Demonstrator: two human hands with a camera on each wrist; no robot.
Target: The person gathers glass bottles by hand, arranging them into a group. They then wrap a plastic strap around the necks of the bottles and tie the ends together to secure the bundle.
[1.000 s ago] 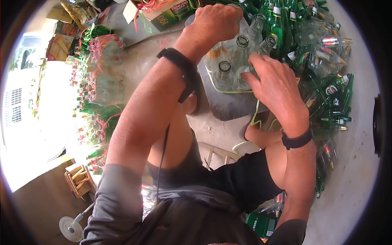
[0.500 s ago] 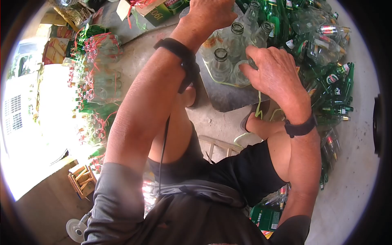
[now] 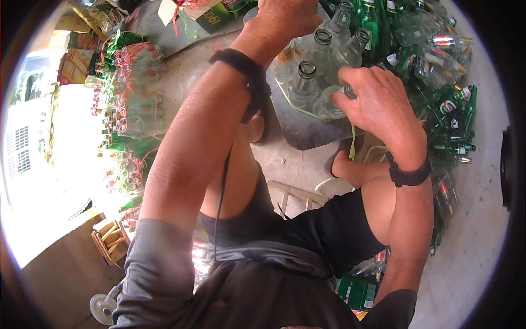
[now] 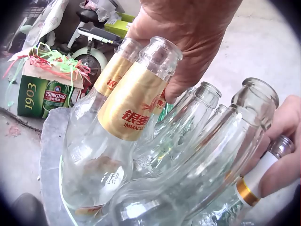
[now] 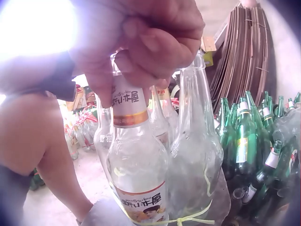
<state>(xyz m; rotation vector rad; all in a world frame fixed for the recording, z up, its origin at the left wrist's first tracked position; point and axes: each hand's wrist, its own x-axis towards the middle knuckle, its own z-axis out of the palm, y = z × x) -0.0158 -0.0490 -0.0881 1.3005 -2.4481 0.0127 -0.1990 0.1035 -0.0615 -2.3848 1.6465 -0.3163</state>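
Observation:
Several clear glass bottles point(image 3: 303, 88) stand close together on a grey slab point(image 3: 307, 134), ringed low down by yellow-green twine point(image 5: 188, 220). My left hand point(image 4: 188, 40) reaches over the far side, thumb and fingers about the neck of a gold-labelled bottle point(image 4: 134, 103); its fingertips are hidden behind the necks. In the head view this left hand point(image 3: 285, 22) is cut by the top edge. At the near right corner my right hand point(image 3: 381, 101) grips the neck of a white-labelled bottle point(image 5: 136, 155), with thumb and curled fingers point(image 5: 160, 49) round it.
Green bottles point(image 5: 244, 141) crowd the right side, beside loose clear ones point(image 3: 438, 71). Bundled bottles with red string point(image 3: 134, 93) stand at the left. A green Tsingtao box point(image 4: 49, 96) is behind the slab. Stacked cardboard point(image 5: 244, 52) leans at the back, and a wooden stool point(image 3: 296, 197) is below.
The view has shifted, so the left hand and the box sit higher in the frame. My right hand has moved slightly right and down, still at the same corner bottle.

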